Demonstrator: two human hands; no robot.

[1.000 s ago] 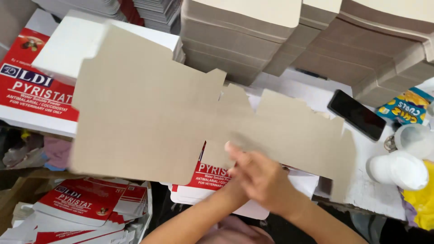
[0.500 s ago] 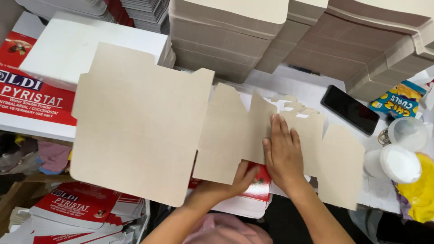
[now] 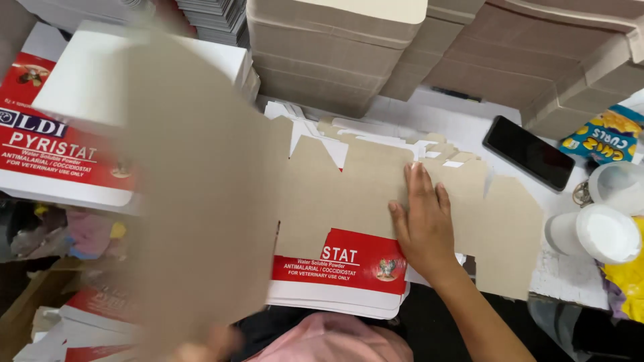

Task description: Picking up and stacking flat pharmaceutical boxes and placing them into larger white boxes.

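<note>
A flat die-cut carton blank (image 3: pixel 376 194) is pressed onto the white table (image 3: pixel 463 124) by the right hand (image 3: pixel 422 224), fingers spread flat, gripping nothing. Its blurred large panel is raised at the left hand (image 3: pixel 208 345), apparently pinched, though this cannot be told. Two white lidded tubs (image 3: pixel 597 231) stand closed nearby.

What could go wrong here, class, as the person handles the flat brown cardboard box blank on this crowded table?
1. The brown cardboard box blank is blurred in motion at the left, while only the right hand presses its other end flat; it might crease or tear.
2. The black smartphone and white plastic cup lie close to the blank's right flap; a swing could knock them.
3. The stack of red and white printed cartons overhangs the table edge and may slide.
</note>
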